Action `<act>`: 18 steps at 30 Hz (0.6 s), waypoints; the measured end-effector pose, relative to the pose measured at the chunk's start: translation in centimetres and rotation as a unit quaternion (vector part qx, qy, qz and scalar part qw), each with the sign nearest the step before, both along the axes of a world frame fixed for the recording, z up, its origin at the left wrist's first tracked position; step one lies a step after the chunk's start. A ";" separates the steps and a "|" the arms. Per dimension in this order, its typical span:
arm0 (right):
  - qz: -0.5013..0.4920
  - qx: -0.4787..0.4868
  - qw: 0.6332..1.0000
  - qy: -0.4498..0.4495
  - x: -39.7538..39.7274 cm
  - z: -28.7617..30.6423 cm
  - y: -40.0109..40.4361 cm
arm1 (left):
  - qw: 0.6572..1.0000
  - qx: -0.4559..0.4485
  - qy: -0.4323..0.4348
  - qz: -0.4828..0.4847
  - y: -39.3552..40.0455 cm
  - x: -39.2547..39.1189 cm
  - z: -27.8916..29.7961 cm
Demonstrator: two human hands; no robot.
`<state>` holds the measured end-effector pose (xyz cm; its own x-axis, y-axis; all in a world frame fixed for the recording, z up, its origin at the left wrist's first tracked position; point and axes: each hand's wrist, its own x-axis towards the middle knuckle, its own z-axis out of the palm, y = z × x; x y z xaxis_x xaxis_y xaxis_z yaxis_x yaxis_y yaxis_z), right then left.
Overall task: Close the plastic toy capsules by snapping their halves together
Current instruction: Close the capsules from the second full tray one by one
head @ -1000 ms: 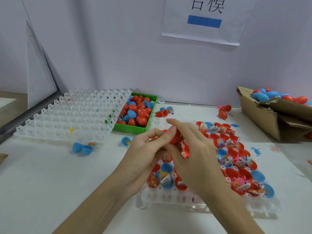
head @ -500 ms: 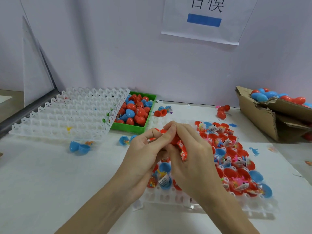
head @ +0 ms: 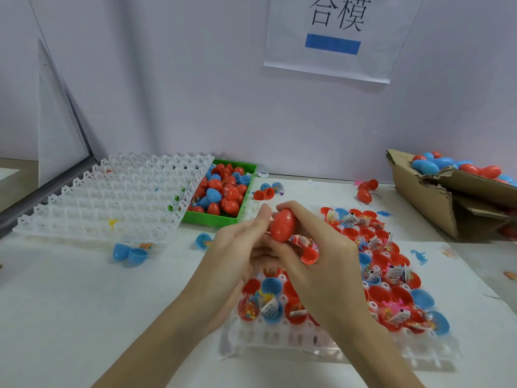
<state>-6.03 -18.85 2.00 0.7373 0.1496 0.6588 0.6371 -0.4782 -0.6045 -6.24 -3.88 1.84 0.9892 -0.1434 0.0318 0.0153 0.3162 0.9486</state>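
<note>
Forearms come up from the near edge of the view and meet over the near tray [head: 279, 340], a clear plastic grid on the white tabletop [head: 70, 303] whose cups hold open red and blue capsule halves with small toys and paper slips. Above it the right hand [head: 316, 264] curls its fingers [head: 300, 217] and thumb round a red capsule [head: 283, 223], its two halves joined along a visible seam. The left hand [head: 237, 256] lies beside it with straight fingers touching the capsule's left side. Left of the fingers, two blue halves [head: 129, 253] lie by an empty clear tray [head: 112, 197]. Beyond the fingers sits a green bin [head: 223, 191] of red and blue capsules; far right, a cardboard box [head: 436, 203] holds more. On the wall behind hangs a paper sign [head: 335, 35].
</note>
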 end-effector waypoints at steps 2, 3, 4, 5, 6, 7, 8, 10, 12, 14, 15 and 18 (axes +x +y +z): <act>-0.029 -0.026 0.999 0.003 0.2 -0.3 0.0 | 0.995 0.077 -0.037 0.049 -0.3 -0.5 0.1; -0.041 -0.040 0.998 -0.008 0.2 -0.4 0.1 | 0.992 0.101 -0.046 0.063 -0.5 -0.6 0.2; -0.047 -0.053 0.997 -0.017 0.2 -0.5 0.2 | 0.990 0.116 -0.048 0.072 -0.6 -0.8 0.4; -0.041 -0.056 0.998 -0.016 0.2 -0.6 0.3 | 0.990 0.117 -0.045 0.070 -0.6 -0.8 0.5; -0.023 -0.045 0.999 -0.004 0.2 -0.6 0.3 | 0.993 0.100 -0.036 0.056 -0.6 -0.8 0.7; -0.001 -0.025 1.000 0.011 0.1 -0.6 0.3 | 0.996 0.075 -0.026 0.034 -0.5 -0.8 0.8; 0.017 -0.006 1.000 0.017 0.1 -0.6 0.2 | 0.998 0.052 -0.020 0.012 -0.3 -0.8 1.0; 0.031 0.015 0.999 0.005 0.1 -0.5 0.2 | 1.000 0.014 -0.015 -0.023 0.0 -0.9 1.1; 0.043 0.024 0.999 -0.008 0.0 -0.4 0.0 | 0.999 -0.011 -0.018 -0.033 0.0 -0.9 1.1; 0.057 0.023 0.998 -0.015 0.1 -0.3 -0.2 | 0.999 -0.018 -0.022 -0.028 -0.2 -1.1 1.2; 0.059 0.018 0.998 -0.020 0.1 -0.3 -0.3 | 0.999 -0.021 -0.023 -0.023 -0.3 -1.2 1.2; 0.046 0.001 0.998 -0.046 0.1 -0.3 -0.5 | 0.999 -0.036 -0.030 -0.011 -0.6 -1.2 0.9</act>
